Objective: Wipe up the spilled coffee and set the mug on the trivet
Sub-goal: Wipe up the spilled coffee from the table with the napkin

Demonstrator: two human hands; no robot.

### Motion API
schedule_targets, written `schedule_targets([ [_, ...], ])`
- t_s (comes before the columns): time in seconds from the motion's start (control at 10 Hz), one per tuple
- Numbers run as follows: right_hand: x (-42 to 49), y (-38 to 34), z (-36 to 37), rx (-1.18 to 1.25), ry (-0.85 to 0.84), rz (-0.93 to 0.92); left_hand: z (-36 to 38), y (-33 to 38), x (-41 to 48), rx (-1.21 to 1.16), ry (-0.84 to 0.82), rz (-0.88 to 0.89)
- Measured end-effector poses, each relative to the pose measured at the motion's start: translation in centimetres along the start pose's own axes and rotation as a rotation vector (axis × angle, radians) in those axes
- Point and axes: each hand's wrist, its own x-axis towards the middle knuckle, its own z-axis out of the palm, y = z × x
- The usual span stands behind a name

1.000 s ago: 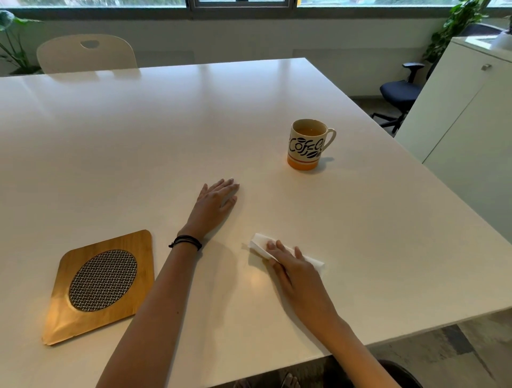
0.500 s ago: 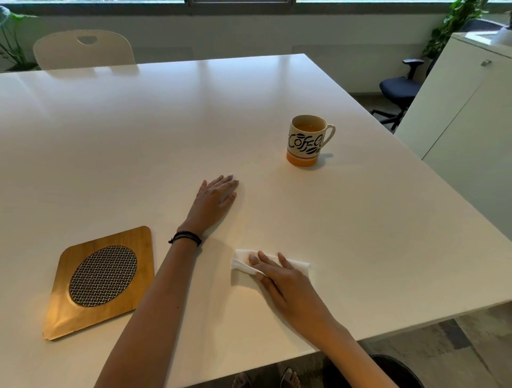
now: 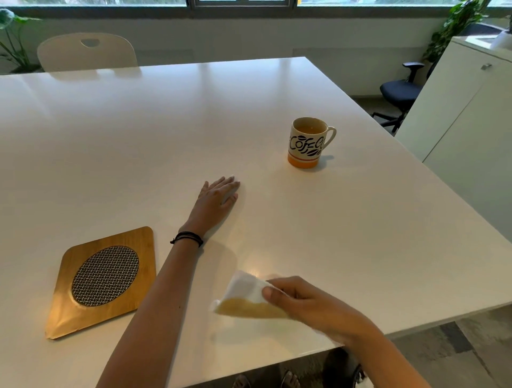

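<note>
Pinching the coffee-stained napkin [image 3: 246, 296] in my right hand [image 3: 313, 307] by the table [image 3: 138, 152] edge, left hand [image 3: 216, 202] flat on top, I judge wiping nearly done; next comes carrying the mug [image 3: 307, 144], standing far right, level to the trivet [image 3: 83, 318] at near left.

Looks like an office meeting room, going by the large white table [image 3: 194, 124], dark swivel chair [image 3: 399, 91] with armrests, white cabinet [image 3: 457, 110], pale moulded chair [image 3: 86, 52], leafy plants [image 3: 454, 25] by a long window [image 3: 238, 2], and grey carpet tiles [image 3: 457, 346]
</note>
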Motion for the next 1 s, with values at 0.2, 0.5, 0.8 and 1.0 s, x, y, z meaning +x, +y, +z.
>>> schedule_targets([
  [0.2,1.2,0.2,-2.7,0.659,0.26,-0.05,0.0,0.0,0.0,0.006,-0.014,-0.005],
  [0.5,1.4,1.0,-7.4,0.592,0.545,-0.133,0.0,-0.1,0.0,-0.002,-0.012,-0.008],
  [0.8,-0.4,1.9,-10.0,0.355,0.666,-0.106,-0.3,0.3,-0.1,-0.015,-0.013,-0.006],
  [1.0,-0.3,1.5,-11.0,0.421,0.648,-0.148,-0.2,3.6,-0.5,-0.319,-0.03,0.123],
])
